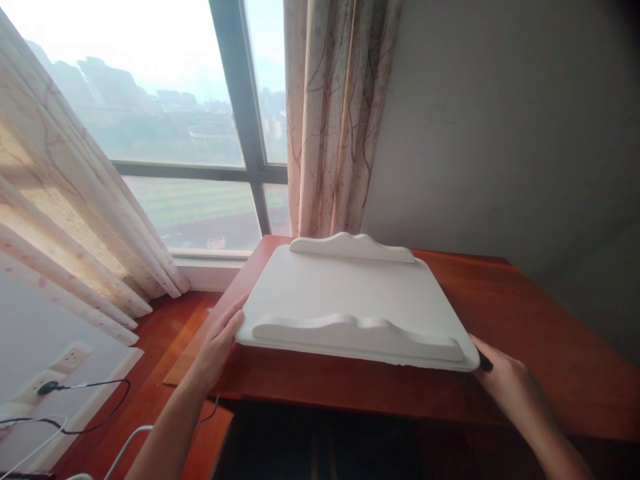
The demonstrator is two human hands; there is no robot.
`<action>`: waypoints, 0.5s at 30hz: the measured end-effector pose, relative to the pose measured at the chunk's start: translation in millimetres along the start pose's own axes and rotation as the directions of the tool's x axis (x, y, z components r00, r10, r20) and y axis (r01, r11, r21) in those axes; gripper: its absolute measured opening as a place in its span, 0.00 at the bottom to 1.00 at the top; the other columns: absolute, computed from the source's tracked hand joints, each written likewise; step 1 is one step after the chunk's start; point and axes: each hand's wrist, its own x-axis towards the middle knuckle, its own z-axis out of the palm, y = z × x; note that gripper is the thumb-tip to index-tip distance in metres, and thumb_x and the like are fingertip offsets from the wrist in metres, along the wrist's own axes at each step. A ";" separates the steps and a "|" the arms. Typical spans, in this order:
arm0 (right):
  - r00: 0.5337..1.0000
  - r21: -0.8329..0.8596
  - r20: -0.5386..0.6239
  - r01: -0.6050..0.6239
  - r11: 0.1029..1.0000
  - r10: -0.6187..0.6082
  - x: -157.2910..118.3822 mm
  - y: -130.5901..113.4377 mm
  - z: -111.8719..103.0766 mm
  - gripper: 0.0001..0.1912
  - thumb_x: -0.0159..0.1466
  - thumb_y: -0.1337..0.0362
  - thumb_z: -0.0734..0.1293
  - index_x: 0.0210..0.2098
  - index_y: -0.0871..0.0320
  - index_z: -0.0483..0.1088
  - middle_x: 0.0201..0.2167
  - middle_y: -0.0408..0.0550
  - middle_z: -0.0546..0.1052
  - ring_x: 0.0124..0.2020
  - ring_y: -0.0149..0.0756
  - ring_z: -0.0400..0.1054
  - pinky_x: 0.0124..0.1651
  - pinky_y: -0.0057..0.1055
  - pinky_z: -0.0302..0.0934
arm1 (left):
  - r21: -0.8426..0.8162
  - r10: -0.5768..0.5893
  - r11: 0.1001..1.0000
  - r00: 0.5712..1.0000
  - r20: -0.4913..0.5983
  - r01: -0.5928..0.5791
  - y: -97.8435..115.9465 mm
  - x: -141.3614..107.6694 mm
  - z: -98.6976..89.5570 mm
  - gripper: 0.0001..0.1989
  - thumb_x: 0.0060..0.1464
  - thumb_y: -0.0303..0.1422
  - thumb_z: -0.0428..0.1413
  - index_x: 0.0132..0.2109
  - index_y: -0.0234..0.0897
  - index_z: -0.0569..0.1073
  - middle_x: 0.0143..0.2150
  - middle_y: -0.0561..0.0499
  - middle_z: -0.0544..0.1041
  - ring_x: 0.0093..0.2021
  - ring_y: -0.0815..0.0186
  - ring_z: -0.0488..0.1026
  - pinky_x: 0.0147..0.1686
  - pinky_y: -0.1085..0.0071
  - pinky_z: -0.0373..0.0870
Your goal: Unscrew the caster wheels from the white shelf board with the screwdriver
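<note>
A white board (330, 288) with rounded corners sits at or just above the near part of the wooden desk (320, 387); I cannot tell whether it touches. Along its far side runs a wavy-edged white ledge (353, 248), and a similar near ledge (357, 333) lines the side toward me. My left hand (220, 337) is closed around the board's left edge, thumb on the near corner. At the right near corner my right hand (500, 363) grips the edge, its fingers partly hidden. Beside that corner a small black part (485, 362) shows against my right hand.
A window (185, 133) with patterned curtains (335, 120) stands behind the desk, and a grey wall (500, 133) rises to the right. Low on the left, a black plug (49, 387) sits in a wall socket, with loose cables near the floor.
</note>
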 end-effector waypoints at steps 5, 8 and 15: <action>0.998 -0.017 -0.021 -0.059 0.998 0.058 1.3 -5.1 1.9 0.25 0.65 0.56 0.60 0.59 0.53 0.73 0.45 0.53 0.82 0.40 0.51 0.79 0.30 0.33 0.65 | -0.015 -0.047 0.999 0.999 -0.022 0.046 -7.2 0.6 -3.5 0.38 0.53 0.53 0.58 0.64 0.34 0.71 0.62 0.41 0.74 0.61 0.47 0.71 0.63 0.57 0.64; 0.994 -0.018 -0.054 -0.101 0.995 0.100 7.9 -0.9 5.7 0.27 0.65 0.55 0.60 0.60 0.55 0.73 0.42 0.55 0.83 0.38 0.51 0.79 0.31 0.35 0.65 | -0.031 -0.040 0.999 0.999 -0.021 0.039 -9.5 1.5 -3.5 0.36 0.54 0.52 0.59 0.64 0.34 0.71 0.63 0.42 0.73 0.63 0.47 0.68 0.65 0.58 0.61; 0.970 -0.021 -0.109 -0.219 0.976 0.215 17.6 -2.7 9.0 0.26 0.66 0.55 0.61 0.60 0.55 0.72 0.38 0.55 0.83 0.33 0.49 0.78 0.29 0.34 0.64 | -0.053 0.004 0.999 1.000 0.002 -0.004 -13.5 2.3 -6.3 0.32 0.57 0.49 0.58 0.64 0.38 0.71 0.64 0.45 0.72 0.65 0.49 0.66 0.67 0.58 0.58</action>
